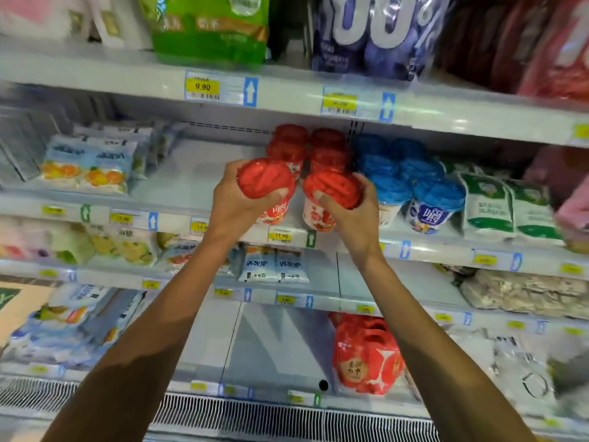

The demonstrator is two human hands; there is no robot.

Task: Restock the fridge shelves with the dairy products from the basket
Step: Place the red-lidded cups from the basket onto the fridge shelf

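Each of my hands holds a red-lidded yoghurt cup at the front of the second fridge shelf [178, 186]. My left hand [234, 202] grips the left cup [264, 178] by its lid and body. My right hand [350, 212] grips the right cup [328, 186] the same way. Both cups are tilted with their lids toward me, just in front of several stacked red-lidded cups [306, 148] further back on the shelf. The basket is out of view.
Blue-lidded cups [414, 183] stand right of the red ones, then white-green bags [506, 205]. Pale blue fruit packs [86, 164] lie at the shelf's left, with bare shelf between. Large bags fill the shelf above. Lower shelves hold milk pouches [274, 266] and a red pack [366, 355].
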